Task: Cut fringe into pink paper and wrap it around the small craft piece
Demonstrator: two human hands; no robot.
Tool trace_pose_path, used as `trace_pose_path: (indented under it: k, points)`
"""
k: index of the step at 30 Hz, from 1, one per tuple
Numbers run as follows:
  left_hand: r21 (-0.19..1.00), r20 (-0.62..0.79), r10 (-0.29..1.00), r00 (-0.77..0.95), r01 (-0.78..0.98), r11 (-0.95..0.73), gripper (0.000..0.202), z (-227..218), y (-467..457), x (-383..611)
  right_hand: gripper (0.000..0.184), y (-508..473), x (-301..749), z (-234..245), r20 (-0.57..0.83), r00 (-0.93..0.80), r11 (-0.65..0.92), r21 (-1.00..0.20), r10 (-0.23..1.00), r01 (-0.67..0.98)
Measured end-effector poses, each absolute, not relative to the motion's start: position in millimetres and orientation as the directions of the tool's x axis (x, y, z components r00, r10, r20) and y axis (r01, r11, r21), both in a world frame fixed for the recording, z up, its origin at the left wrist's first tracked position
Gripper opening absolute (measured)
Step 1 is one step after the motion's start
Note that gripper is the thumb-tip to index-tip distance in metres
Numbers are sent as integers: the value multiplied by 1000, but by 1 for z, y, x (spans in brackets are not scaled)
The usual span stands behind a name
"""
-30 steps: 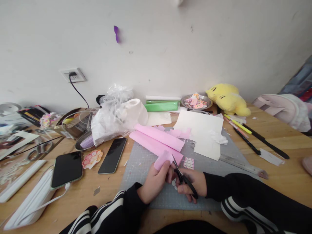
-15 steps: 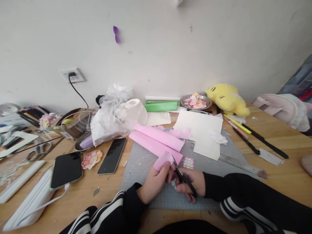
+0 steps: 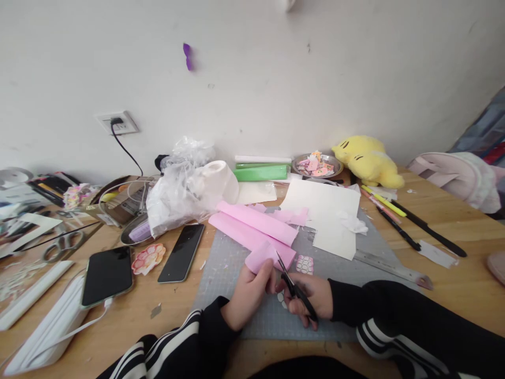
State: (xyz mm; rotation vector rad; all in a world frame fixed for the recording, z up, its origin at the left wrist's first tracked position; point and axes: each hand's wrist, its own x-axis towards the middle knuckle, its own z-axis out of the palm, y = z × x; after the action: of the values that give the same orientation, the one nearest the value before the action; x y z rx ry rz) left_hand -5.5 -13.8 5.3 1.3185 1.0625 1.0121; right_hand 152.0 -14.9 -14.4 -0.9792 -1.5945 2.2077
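So that its edge is exposed, presumably, I see the left hand (image 3: 249, 296) pinching the pink piece (image 3: 259, 257) beside the black scissors (image 3: 291, 286) clasped in the right hand (image 3: 314, 297).

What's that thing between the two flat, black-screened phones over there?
In the head view, a flat pink-and-orange flower-shaped cutout lies between the left black-screened phone and the right one.
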Motion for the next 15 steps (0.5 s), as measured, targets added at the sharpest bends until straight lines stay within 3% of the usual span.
trace_pose_path:
  k: [5, 15]
  points:
    - [1000, -11, 981, 194, -23, 16, 46, 4, -14, -6, 76, -15, 155, -11, -362, -774, -362, -914, 520, 185]
    - [996, 63, 990, 126, -65, -56, 41, 5, -13, -6, 57, -14, 150, -8, -442, -714, -406, -883, 543, 237]
